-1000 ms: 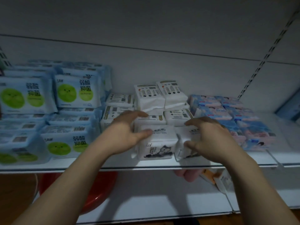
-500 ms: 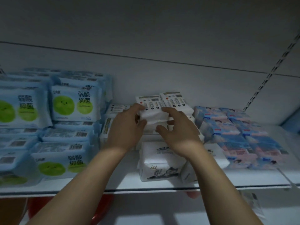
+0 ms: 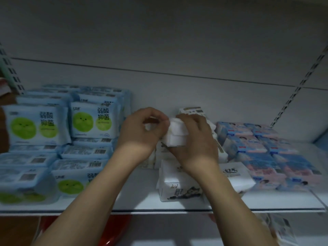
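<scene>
A white tissue pack is held up above the middle of a white shop shelf. My left hand grips its left end with curled fingers. My right hand grips its right side, fingers wrapped over the top. Behind my right hand, more white packs stand stacked. In front of my wrists two white packs lie on the shelf, one marked "kol" and one further right.
Blue packs with green circles are stacked on the shelf's left. Blue and pink packs fill its right. A slotted upright runs up the back wall. Below the shelf sit a red round object and loose packets.
Both hands moved from the front packs up to the stacked white packs, took hold of one and lifted it. The view has tilted upward, so the shelf sits lower in frame.
</scene>
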`<act>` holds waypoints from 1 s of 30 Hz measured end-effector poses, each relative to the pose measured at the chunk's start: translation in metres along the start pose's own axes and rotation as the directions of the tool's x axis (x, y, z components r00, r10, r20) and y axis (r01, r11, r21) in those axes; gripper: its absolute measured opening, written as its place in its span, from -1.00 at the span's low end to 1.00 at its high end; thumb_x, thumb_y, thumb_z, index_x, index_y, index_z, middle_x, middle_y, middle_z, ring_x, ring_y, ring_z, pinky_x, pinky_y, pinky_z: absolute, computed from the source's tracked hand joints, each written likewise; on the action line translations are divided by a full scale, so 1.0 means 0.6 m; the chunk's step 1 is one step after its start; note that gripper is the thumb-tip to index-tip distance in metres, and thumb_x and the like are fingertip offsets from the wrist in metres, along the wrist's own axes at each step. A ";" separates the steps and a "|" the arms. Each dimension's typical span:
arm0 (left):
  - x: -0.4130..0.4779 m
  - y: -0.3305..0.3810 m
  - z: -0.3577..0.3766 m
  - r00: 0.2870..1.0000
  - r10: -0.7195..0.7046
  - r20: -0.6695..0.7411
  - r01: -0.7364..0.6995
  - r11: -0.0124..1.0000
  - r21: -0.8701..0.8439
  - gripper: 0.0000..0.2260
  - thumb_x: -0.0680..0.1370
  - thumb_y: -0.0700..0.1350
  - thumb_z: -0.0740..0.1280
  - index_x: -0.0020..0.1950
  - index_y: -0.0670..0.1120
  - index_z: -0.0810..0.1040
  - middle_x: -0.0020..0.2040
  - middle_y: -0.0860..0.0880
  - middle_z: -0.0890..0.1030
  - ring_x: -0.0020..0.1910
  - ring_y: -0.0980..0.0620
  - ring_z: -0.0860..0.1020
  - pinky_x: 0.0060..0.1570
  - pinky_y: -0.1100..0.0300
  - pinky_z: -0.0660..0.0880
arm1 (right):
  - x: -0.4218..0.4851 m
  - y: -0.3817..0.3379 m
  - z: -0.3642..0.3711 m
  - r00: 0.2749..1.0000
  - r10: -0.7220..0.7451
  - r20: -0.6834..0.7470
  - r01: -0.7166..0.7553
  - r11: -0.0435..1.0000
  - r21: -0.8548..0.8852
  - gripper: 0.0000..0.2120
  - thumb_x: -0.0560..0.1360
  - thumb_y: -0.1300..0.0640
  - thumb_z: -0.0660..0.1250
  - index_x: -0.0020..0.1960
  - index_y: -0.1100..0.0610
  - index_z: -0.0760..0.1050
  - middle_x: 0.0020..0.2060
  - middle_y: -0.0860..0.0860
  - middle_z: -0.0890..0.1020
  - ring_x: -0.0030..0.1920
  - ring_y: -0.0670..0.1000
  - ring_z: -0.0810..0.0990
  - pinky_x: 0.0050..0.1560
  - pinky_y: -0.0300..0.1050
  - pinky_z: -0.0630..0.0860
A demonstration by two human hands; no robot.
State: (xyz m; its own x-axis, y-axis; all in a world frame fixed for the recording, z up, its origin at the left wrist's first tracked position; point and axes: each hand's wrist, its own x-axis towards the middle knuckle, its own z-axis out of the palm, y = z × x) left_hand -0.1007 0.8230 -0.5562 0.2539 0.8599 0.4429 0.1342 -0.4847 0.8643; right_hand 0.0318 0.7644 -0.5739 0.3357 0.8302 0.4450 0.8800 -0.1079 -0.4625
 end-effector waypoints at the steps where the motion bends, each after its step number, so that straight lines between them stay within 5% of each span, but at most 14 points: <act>1: -0.002 0.002 -0.006 1.000 0.015 -0.018 -0.014 1.000 0.014 -0.89 0.48 -0.12 0.46 -0.06 0.08 0.62 0.02 0.16 0.61 -0.02 0.34 0.54 -0.08 0.50 0.43 | 0.002 0.005 0.001 0.997 0.079 -0.012 -0.076 0.983 0.168 -0.42 0.30 -0.17 0.50 0.25 -0.15 0.40 0.23 -0.12 0.45 0.21 -0.07 0.43 0.01 -0.12 0.43; 4: -0.008 -0.016 -0.031 0.994 -0.105 0.041 0.106 0.994 -0.003 -0.54 0.41 0.13 0.48 0.28 0.19 0.47 0.25 0.19 0.48 0.20 0.28 0.44 0.20 0.33 0.40 | 0.002 0.013 -0.015 0.948 0.251 0.196 -0.314 0.623 0.717 -0.48 0.24 -0.20 0.55 0.14 -0.10 0.53 0.04 -0.14 0.65 0.08 -0.07 0.62 0.02 -0.02 0.58; 7: -0.016 -0.035 -0.043 0.949 -0.221 0.224 0.262 0.949 -0.175 -0.23 0.21 0.31 0.53 0.37 0.28 0.37 0.32 0.11 0.51 0.27 0.07 0.52 0.22 0.00 0.50 | -0.004 0.014 -0.035 0.894 0.199 0.402 -0.448 0.365 0.816 -0.52 0.29 -0.18 0.44 0.16 -0.03 0.56 -0.03 -0.03 0.70 -0.03 0.01 0.68 -0.27 -0.07 0.58; 10: -0.018 -0.042 -0.035 0.944 -0.212 0.254 0.280 0.921 -0.272 -0.30 0.18 0.23 0.54 0.30 0.26 0.45 0.18 0.07 0.63 0.15 0.01 0.61 0.06 0.01 0.59 | -0.006 0.013 -0.042 0.849 0.155 0.504 -0.527 0.288 0.799 -0.55 0.37 -0.16 0.36 0.17 0.04 0.56 -0.05 0.03 0.71 -0.12 0.00 0.67 -0.34 -0.08 0.53; 14: -0.012 -0.047 -0.031 0.929 -0.245 0.276 0.332 0.882 -0.333 -0.30 0.15 0.15 0.54 0.27 0.15 0.48 0.13 -0.03 0.65 0.05 -0.06 0.66 -0.09 0.00 0.60 | -0.007 0.017 -0.041 0.827 0.169 0.536 -0.561 0.296 0.773 -0.55 0.37 -0.19 0.35 0.15 0.05 0.57 -0.05 0.03 0.71 -0.10 0.02 0.67 -0.29 -0.04 0.55; 19: 0.004 -0.047 -0.024 0.944 -0.312 0.103 0.325 0.841 -0.432 -0.30 0.08 0.10 0.58 0.18 0.07 0.50 0.12 -0.10 0.64 0.03 -0.10 0.66 -0.04 -0.11 0.61 | 0.006 0.014 -0.043 0.851 0.184 0.492 -0.517 0.458 0.723 -0.60 0.44 -0.11 0.39 0.24 -0.03 0.50 -0.01 -0.01 0.70 -0.04 0.04 0.68 -0.24 -0.08 0.57; 25: 0.010 -0.033 0.003 0.943 -0.329 0.046 0.281 0.716 -0.639 -0.45 0.28 -0.14 0.56 0.23 -0.21 0.50 0.11 -0.16 0.65 0.06 -0.13 0.65 -0.07 0.00 0.59 | 0.011 -0.028 -0.004 0.863 0.200 0.464 -0.505 0.336 0.795 -0.63 0.50 0.03 0.40 0.25 -0.06 0.38 0.04 0.07 0.67 -0.05 0.15 0.69 -0.14 0.06 0.65; 27: 0.009 -0.034 0.007 0.936 -0.342 0.078 0.311 0.705 -0.637 -0.29 0.30 -0.16 0.57 0.38 -0.14 0.36 0.15 -0.11 0.64 0.10 -0.13 0.64 -0.05 -0.06 0.60 | 0.012 -0.037 -0.004 0.847 0.198 0.493 -0.528 0.419 0.738 -0.66 0.51 -0.03 0.37 0.23 -0.02 0.37 -0.02 0.08 0.68 -0.12 0.13 0.70 -0.16 0.04 0.65; 30: 0.017 -0.034 0.000 0.939 -0.308 0.150 0.338 0.764 -0.549 -0.02 0.28 -0.18 0.53 0.55 0.22 0.07 0.26 0.05 0.59 0.14 0.02 0.62 -0.02 -0.01 0.62 | 0.029 -0.027 -0.033 0.822 0.152 0.549 -0.517 0.604 0.606 -0.69 0.53 -0.11 0.31 0.17 0.04 0.47 -0.09 0.06 0.70 -0.16 0.07 0.71 -0.24 -0.04 0.59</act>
State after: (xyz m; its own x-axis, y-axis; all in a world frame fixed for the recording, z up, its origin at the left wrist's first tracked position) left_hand -0.1010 0.8415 -0.5693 0.3408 0.9332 0.1138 -0.3378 0.0086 0.9412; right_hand 0.0300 0.7695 -0.5435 0.2249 0.9663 -0.1254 0.1547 -0.1625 -0.9745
